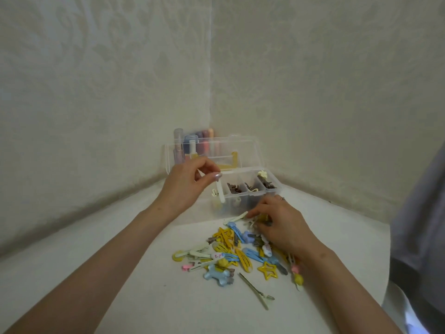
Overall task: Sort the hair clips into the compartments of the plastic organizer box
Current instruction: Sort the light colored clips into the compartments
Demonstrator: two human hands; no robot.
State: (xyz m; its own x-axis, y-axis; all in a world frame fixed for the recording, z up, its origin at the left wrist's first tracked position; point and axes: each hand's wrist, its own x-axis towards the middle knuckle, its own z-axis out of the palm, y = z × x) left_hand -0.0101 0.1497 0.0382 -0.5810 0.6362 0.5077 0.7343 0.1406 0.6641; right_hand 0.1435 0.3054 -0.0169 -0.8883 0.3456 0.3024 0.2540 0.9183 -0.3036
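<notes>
A clear plastic organizer box [277,189] stands open in the table's corner, its lid [243,148] tipped up behind. Its compartments hold brown clips [234,188] and a cream flower clip [262,174]. My left hand [187,182] pinches a long pale cream clip [220,192], which hangs over the box's left end. My right hand [281,222] rests palm down on the far side of a pile of hair clips [238,251], fingers curled among pale clips in front of the box. Whether it grips one is hidden.
The pile holds yellow, blue and pale green clips, a blue bone-shaped clip [218,276], a yellow star clip [268,270] and a long thin clip [256,289]. Coloured bottles [192,143] stand behind the lid. Walls close both far sides. Grey cloth [419,225] hangs at right.
</notes>
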